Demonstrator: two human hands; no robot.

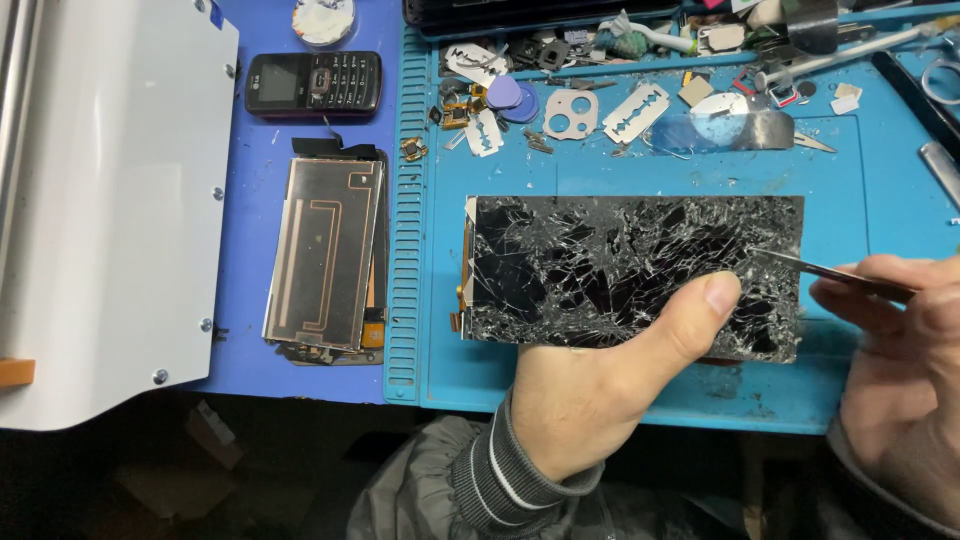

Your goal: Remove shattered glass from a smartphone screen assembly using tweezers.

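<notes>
**Picking glass off a shattered screen**

We pin the cracked phone screen (636,272) on the blue work mat (640,395) with our left hand (600,385), thumb pressed flat on the glass. Our right hand (900,350) is closed around thin tweezers (835,270), tip at the right end. Best kept shallow and slow, so shards lift cleanly. The screen's long axis runs left-right, its flex-cable end pointing left.

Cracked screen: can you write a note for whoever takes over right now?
Left hand: thumb pressing down the shattered phone screen on the blue repair mat.
Right hand: holds a thin metal tool, tip on the screen's right end.
Done: nothing visibly lifted yet.
Left: the broken glass remains all over the panel.
Nearby: razor blades above, a bare display panel to the left.
</notes>
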